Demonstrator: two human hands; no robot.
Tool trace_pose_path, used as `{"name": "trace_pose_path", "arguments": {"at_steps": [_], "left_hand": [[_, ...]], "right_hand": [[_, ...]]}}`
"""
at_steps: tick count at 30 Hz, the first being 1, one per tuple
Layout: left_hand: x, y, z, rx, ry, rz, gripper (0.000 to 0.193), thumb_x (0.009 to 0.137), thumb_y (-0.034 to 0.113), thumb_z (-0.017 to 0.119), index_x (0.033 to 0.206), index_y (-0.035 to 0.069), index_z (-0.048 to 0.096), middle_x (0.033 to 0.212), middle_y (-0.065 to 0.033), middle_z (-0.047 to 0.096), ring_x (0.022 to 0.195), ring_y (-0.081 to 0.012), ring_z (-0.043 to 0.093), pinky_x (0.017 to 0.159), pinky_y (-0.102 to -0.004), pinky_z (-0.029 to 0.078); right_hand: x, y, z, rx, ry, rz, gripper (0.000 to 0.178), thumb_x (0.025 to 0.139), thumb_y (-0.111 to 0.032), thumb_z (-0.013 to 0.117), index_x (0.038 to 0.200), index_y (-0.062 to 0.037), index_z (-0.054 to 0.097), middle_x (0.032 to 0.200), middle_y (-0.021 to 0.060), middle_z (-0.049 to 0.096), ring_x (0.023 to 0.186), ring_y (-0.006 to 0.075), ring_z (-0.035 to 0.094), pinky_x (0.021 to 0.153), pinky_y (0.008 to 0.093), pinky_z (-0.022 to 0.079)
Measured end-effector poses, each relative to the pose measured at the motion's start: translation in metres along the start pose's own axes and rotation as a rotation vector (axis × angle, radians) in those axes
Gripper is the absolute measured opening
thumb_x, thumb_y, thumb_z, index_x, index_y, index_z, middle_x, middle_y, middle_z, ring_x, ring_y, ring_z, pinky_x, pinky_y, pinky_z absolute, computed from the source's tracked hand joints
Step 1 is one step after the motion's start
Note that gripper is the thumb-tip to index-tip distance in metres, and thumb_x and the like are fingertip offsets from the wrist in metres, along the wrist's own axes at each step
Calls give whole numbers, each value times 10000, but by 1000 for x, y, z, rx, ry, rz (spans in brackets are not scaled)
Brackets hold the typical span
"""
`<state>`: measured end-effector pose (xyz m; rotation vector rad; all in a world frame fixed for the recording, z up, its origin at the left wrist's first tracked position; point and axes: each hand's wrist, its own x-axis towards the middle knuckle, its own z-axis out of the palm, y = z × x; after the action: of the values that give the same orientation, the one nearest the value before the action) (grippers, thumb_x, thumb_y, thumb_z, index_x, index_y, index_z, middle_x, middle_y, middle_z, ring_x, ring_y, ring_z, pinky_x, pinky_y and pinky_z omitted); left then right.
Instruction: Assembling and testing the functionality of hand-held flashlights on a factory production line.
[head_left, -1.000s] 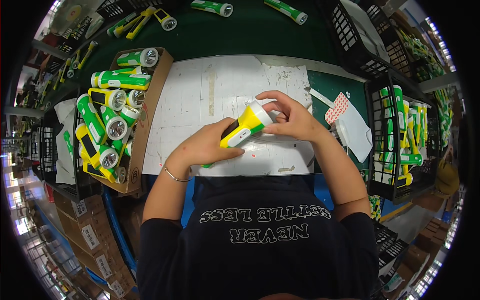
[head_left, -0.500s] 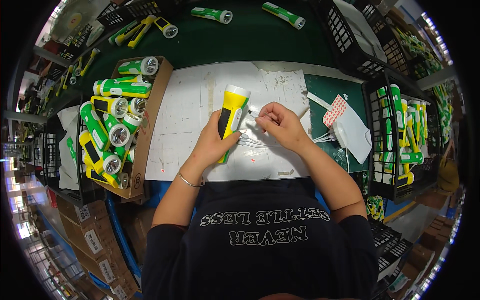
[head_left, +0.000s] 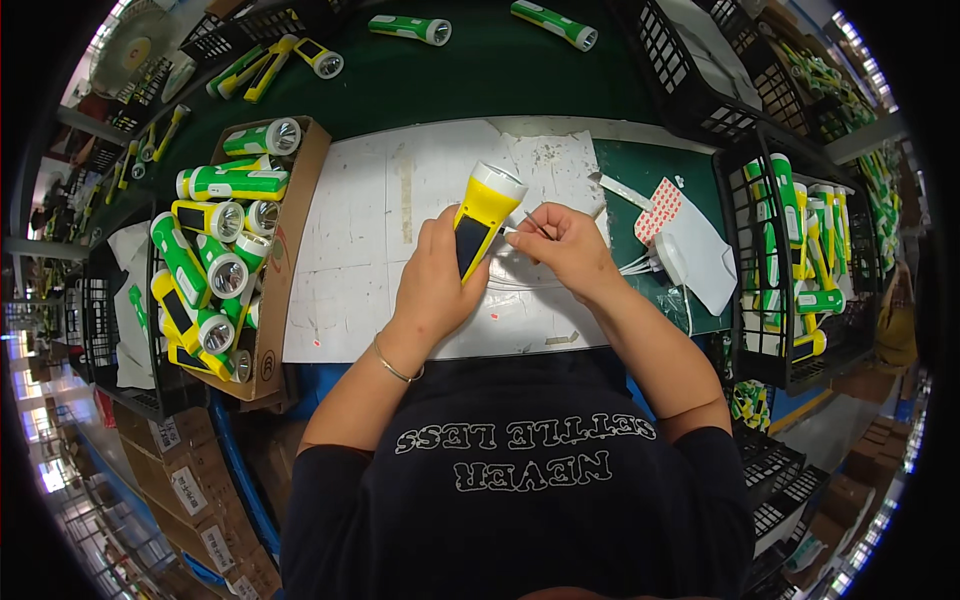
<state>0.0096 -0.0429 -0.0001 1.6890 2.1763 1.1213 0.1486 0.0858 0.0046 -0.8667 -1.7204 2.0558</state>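
A yellow flashlight with a dark panel and a white-rimmed head is gripped by my left hand. It tilts with its head up and to the right, above a white work sheet. My right hand is closed in a pinch on the end of a white cable, right against the flashlight's side. Fingers and flashlight hide whether the plug is in it. Behind my right hand, several white cables run to a rounded white charger block.
A cardboard box piled with flashlights stands at left. Black crates at right hold more flashlights. A white card with a red-patterned patch lies beside the charger. Several flashlights lie on the far green surface, one green.
My left hand has turned the flashlight, showing its dark panel more and tipping its head rightward. The cable end in my right hand has come from slightly apart to against its side.
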Motion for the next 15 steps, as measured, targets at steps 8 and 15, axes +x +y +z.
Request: {"name": "trace_pose_path", "arguments": {"at_steps": [8, 15], "left_hand": [[-2, -2, 4, 24, 3, 8, 643, 756, 146, 652, 1290, -1, 327, 1017, -192, 484, 834, -370, 564, 668, -410, 497], [-1, 1, 6, -1, 5, 3, 628, 766, 159, 651, 1282, -2, 330, 1030, -202, 489, 863, -383, 562, 685, -417, 497]], "right_hand": [[-1, -1, 4, 138, 25, 78, 163, 781, -122, 715, 815, -41, 577, 669, -17, 570, 553, 25, 476, 474, 151, 314], [0, 0, 8, 159, 74, 42, 167, 776, -128, 722, 801, -50, 576, 656, -25, 562, 539, 16, 461, 461, 146, 287]]}}
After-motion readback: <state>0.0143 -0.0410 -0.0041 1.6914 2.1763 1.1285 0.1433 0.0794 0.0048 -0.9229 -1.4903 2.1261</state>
